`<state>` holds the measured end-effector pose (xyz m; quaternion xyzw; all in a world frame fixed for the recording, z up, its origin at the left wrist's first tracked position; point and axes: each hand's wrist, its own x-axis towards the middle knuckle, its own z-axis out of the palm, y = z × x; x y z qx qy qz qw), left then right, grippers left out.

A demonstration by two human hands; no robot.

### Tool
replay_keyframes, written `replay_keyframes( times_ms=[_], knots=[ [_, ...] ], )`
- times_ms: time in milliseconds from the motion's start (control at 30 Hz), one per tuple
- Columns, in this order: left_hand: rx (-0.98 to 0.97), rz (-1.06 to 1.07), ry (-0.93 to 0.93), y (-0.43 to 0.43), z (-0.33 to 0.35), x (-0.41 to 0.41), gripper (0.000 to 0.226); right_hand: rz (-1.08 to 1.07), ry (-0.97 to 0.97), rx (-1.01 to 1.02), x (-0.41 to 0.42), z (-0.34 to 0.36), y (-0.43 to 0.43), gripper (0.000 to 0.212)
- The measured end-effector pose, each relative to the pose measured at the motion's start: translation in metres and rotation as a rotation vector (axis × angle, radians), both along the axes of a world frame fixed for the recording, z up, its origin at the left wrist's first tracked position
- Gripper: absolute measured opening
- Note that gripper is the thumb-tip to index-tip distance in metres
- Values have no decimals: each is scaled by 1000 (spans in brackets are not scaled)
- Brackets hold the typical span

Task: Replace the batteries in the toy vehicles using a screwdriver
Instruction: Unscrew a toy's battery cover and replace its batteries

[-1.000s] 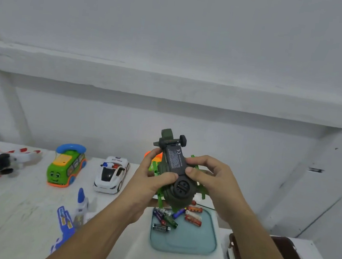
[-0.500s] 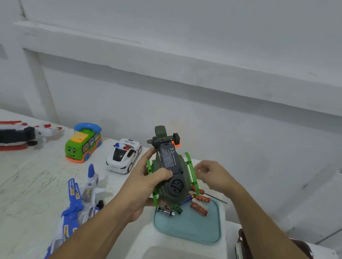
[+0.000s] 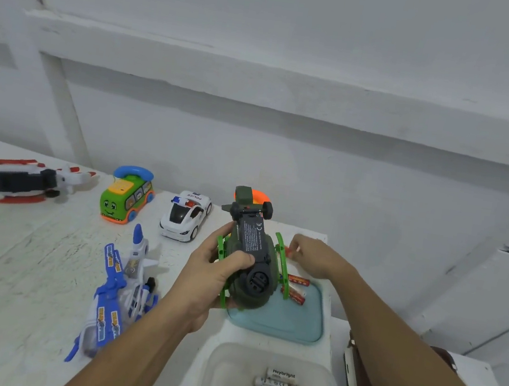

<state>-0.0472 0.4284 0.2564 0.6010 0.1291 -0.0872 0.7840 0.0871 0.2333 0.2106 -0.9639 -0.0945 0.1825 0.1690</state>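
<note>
Left hand (image 3: 210, 273) grips the upturned helicopter (image 3: 254, 254) over the tray (image 3: 303, 330); right hand (image 3: 319, 259), fingers curled, pinches the red screwdriver (image 3: 286, 251) just beside it

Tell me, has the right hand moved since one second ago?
Yes. The right hand left the green helicopter and went right, toward the teal tray's far right corner.

Left hand (image 3: 213, 273) raised, thumb and fingers wrapped round toy (image 3: 253, 254); right hand (image 3: 316, 257) extended forward, palm down, fingers bent.
</note>
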Motion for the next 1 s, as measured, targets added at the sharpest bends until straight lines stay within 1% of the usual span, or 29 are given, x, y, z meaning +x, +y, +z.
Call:
replay_keyframes(
  times_ms=[67,100,167,233,267,300,333,400,467,667,1000],
  knots=[
    [-3,4,-10,0,1,-4,49,-52,-184,91,-6,19,0,19],
    [-2,7,-15,0,1,-6,48,-88,-289,190,-12,34,1,15],
    [2,11,-24,0,1,-9,48,-163,-477,508,-27,67,5,14],
    [2,11,-35,0,0,-13,48,-161,-579,899,-51,102,11,28],
    [1,10,-41,0,0,-14,48,-123,-604,1048,-64,116,15,37],
    [0,9,-44,0,-1,-16,48,-71,-633,1135,-77,127,18,45],
    [-3,7,-45,0,-1,-18,48,-8,-662,1175,-90,135,21,51],
    [-8,5,-45,0,-2,-20,49,99,-696,1201,-108,141,29,59],
    [-16,6,-43,-1,-3,-22,50,146,-693,1198,-117,138,35,61],
    [-37,17,-43,-1,-3,-26,58,126,-676,1156,-122,120,49,62],
    [-27,24,-49,2,-2,-27,62,170,-737,1115,-120,109,54,62]
  ],
)
